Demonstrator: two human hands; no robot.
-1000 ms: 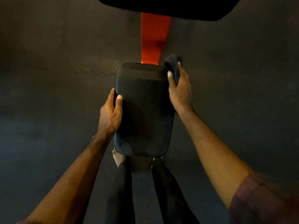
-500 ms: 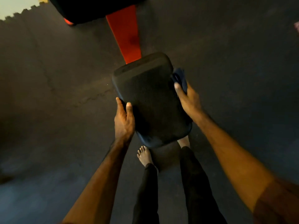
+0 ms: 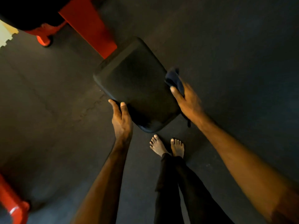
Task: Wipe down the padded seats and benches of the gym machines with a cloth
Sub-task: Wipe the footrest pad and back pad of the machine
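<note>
The right hand (image 3: 188, 101) holds a dark cloth (image 3: 174, 80) bunched under its fingers, thumb on top, pressed against the right edge of the black seat (image 3: 137, 88). The left hand (image 3: 121, 118) clamps the seat's opposite long edge near the near corner, thumb on the top face and fingers curled under the rim. The seat sits between the two hands, above the floor (image 3: 226, 46), just ahead of the person's bare feet (image 3: 168, 145).

The seat's long axis runs from its rounded near end by the feet up and away to the left, toward the red frame (image 3: 90, 26) that carries it. The cloth lies at the right edge, about midway along that axis, so the broad top face lies to the left of the cloth. I judge the next stroke would run along that edge or sweep leftward across the top; the right hand is the one placed for it, while the left one steadies the pad
</note>
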